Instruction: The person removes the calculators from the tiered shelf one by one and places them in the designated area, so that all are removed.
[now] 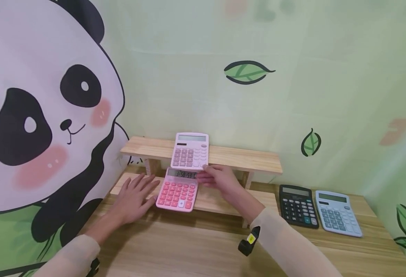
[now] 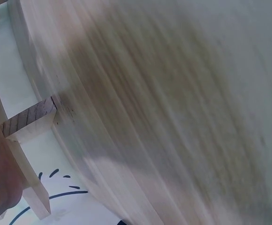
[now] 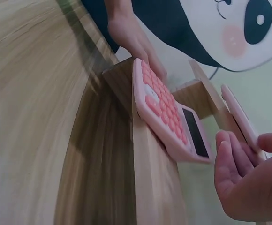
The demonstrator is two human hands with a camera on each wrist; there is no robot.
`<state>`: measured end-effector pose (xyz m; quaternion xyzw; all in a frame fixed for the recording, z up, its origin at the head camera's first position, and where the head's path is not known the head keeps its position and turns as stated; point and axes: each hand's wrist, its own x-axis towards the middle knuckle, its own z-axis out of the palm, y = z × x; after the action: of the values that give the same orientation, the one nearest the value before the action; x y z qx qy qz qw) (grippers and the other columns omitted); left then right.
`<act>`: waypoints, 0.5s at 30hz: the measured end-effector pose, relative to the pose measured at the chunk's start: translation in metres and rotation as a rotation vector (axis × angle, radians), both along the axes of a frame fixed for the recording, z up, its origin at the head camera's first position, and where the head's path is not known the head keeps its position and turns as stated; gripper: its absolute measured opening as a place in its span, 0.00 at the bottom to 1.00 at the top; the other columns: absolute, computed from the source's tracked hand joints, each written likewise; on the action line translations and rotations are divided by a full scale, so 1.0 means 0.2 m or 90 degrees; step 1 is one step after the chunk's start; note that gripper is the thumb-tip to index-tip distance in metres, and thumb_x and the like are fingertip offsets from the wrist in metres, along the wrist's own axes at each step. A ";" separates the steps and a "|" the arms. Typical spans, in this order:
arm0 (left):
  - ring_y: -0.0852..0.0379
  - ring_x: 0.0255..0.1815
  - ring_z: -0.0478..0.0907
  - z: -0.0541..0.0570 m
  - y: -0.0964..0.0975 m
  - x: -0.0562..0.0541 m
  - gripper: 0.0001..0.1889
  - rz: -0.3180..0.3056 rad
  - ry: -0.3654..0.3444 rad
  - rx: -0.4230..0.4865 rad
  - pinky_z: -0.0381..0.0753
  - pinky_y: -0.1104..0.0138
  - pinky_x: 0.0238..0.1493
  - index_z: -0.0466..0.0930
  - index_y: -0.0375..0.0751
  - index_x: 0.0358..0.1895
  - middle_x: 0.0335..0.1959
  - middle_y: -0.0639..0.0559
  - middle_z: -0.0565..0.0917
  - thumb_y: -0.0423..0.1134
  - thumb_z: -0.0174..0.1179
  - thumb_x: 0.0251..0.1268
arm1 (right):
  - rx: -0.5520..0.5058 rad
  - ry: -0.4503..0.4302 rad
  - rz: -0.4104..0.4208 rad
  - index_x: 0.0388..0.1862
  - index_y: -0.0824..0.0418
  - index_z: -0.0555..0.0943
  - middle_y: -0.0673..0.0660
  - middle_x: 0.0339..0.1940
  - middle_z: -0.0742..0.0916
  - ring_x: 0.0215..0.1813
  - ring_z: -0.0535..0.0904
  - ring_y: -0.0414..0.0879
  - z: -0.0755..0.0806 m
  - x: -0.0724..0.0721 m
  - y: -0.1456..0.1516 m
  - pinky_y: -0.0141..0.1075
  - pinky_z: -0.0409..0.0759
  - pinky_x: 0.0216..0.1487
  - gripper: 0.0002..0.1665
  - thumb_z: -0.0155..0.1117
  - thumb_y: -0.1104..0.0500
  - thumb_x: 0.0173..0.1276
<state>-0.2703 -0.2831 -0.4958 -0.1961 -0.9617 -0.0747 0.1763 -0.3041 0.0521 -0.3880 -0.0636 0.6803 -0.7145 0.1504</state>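
One pale lilac rectangular plastic calculator [image 1: 189, 154] lies face up on the upper board [image 1: 241, 157] of a two-tier light wooden stand, its lower edge reaching over the board's front edge. At its 4 o'clock corner, the right hand [image 1: 222, 181] pinches it, thumb above and fingers below; the fingers are narrow on that corner.

Toward 6 to 7 o'clock, a pink rectangular calculator with coral keys [image 1: 177, 192] lies face up on the lower board [image 1: 223, 200], dark digits on its display. At its 9 o'clock side, the left hand [image 1: 133, 198] has its fingers wide and holds nothing; whether the thumb touches the pink casing cannot be told.

Well apart, toward 4 o'clock of the lilac unit, a black rectangular calculator [image 1: 298, 211] lies on the wood-grain table [image 1: 189, 246]. Just beside it at 3 o'clock lies a pale blue rectangular calculator [image 1: 338, 212].

A black strap with a yellow patch [image 1: 248, 242] shows at the right wrist. Between 9 and 10 o'clock a large black-and-white printed panda [image 1: 85, 142] covers the wall; a green printed leaf [image 1: 247, 72] sits toward 1 o'clock.
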 end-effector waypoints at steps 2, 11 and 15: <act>0.34 0.83 0.55 0.01 -0.01 0.01 0.33 0.007 -0.003 -0.006 0.47 0.31 0.79 0.69 0.52 0.81 0.83 0.46 0.66 0.61 0.49 0.81 | -0.023 -0.001 0.001 0.62 0.70 0.83 0.68 0.52 0.91 0.55 0.90 0.58 -0.01 0.02 0.05 0.53 0.82 0.66 0.21 0.59 0.56 0.84; 0.35 0.84 0.55 0.03 0.00 0.01 0.33 0.004 -0.009 -0.022 0.48 0.31 0.79 0.68 0.51 0.82 0.83 0.46 0.65 0.62 0.47 0.82 | -0.099 -0.033 -0.024 0.64 0.70 0.81 0.66 0.55 0.90 0.60 0.87 0.61 -0.09 0.10 0.22 0.55 0.78 0.70 0.22 0.58 0.54 0.84; 0.35 0.84 0.54 0.02 0.01 0.01 0.33 0.002 -0.007 -0.022 0.48 0.32 0.80 0.68 0.51 0.82 0.83 0.46 0.65 0.62 0.47 0.82 | -0.123 -0.033 -0.031 0.64 0.70 0.81 0.66 0.56 0.90 0.59 0.88 0.60 -0.12 0.12 0.24 0.56 0.77 0.71 0.21 0.58 0.55 0.84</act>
<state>-0.2687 -0.2821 -0.4916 -0.1968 -0.9642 -0.0590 0.1676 -0.2800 0.1009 -0.4114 -0.0427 0.6053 -0.7818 0.1434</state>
